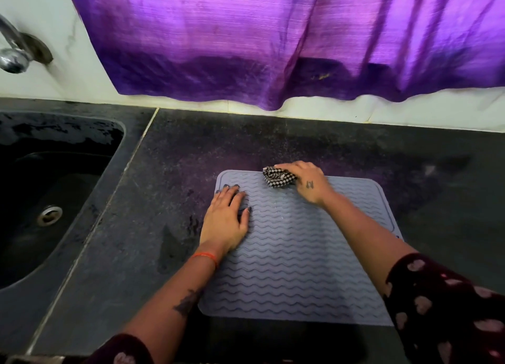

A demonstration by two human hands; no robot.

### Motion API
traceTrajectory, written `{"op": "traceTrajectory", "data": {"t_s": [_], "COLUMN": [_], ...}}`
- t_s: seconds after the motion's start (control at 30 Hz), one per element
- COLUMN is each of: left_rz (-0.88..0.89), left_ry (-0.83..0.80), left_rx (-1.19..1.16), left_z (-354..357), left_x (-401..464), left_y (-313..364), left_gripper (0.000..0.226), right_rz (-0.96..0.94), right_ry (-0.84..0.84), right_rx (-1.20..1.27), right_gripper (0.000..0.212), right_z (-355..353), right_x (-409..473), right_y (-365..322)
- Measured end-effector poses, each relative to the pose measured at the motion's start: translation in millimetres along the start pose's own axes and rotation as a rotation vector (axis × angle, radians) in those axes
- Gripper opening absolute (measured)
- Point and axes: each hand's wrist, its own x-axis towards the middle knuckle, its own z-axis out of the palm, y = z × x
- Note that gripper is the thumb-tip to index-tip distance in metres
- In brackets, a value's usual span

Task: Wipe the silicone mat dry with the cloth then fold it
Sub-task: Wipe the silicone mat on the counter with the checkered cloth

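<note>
Wiping underway: left hand [224, 221] flat, pinning mat [297, 254]; right hand [303, 182] grips bunched cloth [277, 177] at far edge; fold not yet begun.

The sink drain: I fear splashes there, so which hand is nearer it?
Left. The left hand rests flat on the mat's sink-side edge; the right hand grips the cloth farther from the drain.

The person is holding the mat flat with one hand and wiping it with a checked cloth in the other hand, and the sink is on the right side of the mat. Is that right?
Almost. The sink is on the left of the mat, not the right, as the head view shows. The left hand presses the mat flat; the right hand holds the checked cloth.
</note>
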Motion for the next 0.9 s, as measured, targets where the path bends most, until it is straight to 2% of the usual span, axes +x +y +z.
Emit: {"op": "traceTrajectory", "data": {"t_s": [0.13,0.27,0.4,0.57,0.67,0.83,0.9], "left_rz": [0.003,-0.007,-0.003,-0.006,-0.008,-0.001,0.001], "left_ry": [0.012,0.013,0.006,0.007,0.006,0.003,0.006], "left_rx": [-0.008,-0.003,-0.003,0.000,0.007,-0.005,-0.003], "left_z": [-1,0,-1,0,0,-4,-4], "left_x": [0,2,0,0,1,-1,-1], "left_y": [1,1,1,0,0,4,4], "left_gripper": [0.067,0.066,0.067,0.062,0.057,0.057,0.057], "right_rz": [0.118,0.131,0.129,0.180,0.174,0.156,0.148], "right_ry": [0.204,0.193,0.120,0.322,0.314,0.207,0.256], "right_rx": [-0.087,-0.121,-0.084,-0.087,-0.143,-0.109,-0.079], "right_gripper": [0.066,0.073,0.070,0.069,0.070,0.063,0.058], "right_z": [4,18,3,13,31,11,7], "right_x": [-17,-30,-22,-61,-78,-70,-80], "right_y": [17,24,23,26,29,26,23]}}
